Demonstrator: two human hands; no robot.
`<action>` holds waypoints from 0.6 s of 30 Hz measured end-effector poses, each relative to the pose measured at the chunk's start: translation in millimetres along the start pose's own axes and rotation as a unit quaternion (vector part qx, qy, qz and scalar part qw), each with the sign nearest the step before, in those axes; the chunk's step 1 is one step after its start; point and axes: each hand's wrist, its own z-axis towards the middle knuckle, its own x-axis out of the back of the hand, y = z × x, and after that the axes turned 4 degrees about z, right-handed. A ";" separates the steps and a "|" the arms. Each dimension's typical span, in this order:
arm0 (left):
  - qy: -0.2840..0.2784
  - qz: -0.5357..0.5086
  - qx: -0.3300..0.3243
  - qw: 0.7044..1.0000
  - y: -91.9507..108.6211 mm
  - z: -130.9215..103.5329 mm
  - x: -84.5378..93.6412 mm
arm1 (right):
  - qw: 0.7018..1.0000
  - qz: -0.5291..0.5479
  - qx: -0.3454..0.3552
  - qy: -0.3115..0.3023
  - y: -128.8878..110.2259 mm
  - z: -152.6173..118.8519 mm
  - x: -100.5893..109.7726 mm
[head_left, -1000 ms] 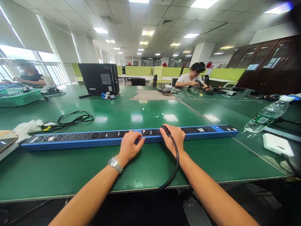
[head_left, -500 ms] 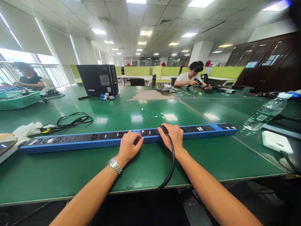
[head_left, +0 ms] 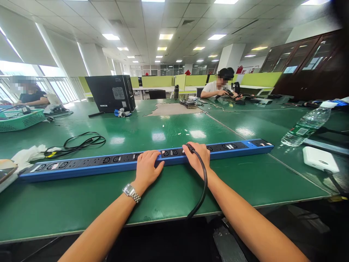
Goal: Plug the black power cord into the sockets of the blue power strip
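A long blue power strip [head_left: 95, 168] with a black socket face lies across the green table. My left hand [head_left: 148, 167], with a metal watch on the wrist, is over the strip near its middle. Its fingers reach across the top, and the thumb is along the near side. My right hand [head_left: 198, 159] pinches a black plug [head_left: 189, 147] against the socket face, right of the middle. From the plug, a thick black cord [head_left: 204, 182] curves down over the table's front edge. My fingers cover most of the plug, so how deep it sits is hidden.
A coiled black cable [head_left: 79, 142] and white crumpled plastic [head_left: 28, 155] lie at left. At right are a tilted water bottle [head_left: 307, 127] and a white box [head_left: 320, 160]. A black computer case [head_left: 109, 94] stands behind. Two people sit across the table.
My left hand's fingers have spread from a curled pose to lie across the strip. My right hand still holds the plug at the same spot. The view has shifted slightly.
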 end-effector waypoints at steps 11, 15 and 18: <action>-0.016 0.012 -0.008 1.000 -1.2 -0.9 0.0 | 0.999 0.033 0.028 -0.026 -2.9 -7.4 -5.9; -0.019 0.009 -0.010 1.000 -1.1 -1.3 1.3 | 0.999 0.051 0.016 -0.005 -0.8 -8.9 -8.9; -0.021 0.003 -0.010 1.000 -1.1 -1.2 2.1 | 0.999 0.040 0.009 0.010 0.9 -10.1 -13.3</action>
